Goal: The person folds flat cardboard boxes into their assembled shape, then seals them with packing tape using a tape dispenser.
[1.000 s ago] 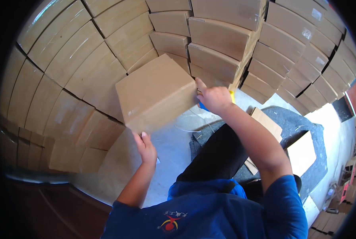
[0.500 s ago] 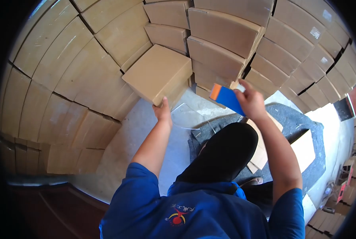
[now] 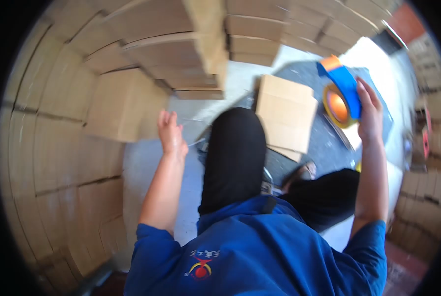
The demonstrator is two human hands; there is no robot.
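Best to leave the box [image 3: 124, 106] square beside the stacked boxes [image 3: 48, 158] at left and, at right, to grip the tape dispenser [image 3: 347, 89] firmly, orange end turned outward. Fingers of the left hand [image 3: 172, 138] loosely spread, holding nothing, near the box; touching or not, too blurred to tell. Next, flat cardboard [image 3: 285, 111] along the left edge of the mat [image 3: 324, 153]. Lastly, above the mat's right edge, fingers of the right hand [image 3: 370, 111] closed round the tape dispenser's right side.

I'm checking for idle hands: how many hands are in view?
2: the left hand, near a carton, seemingly holding nothing; the right hand, holding the blue tape dispenser. No others show.
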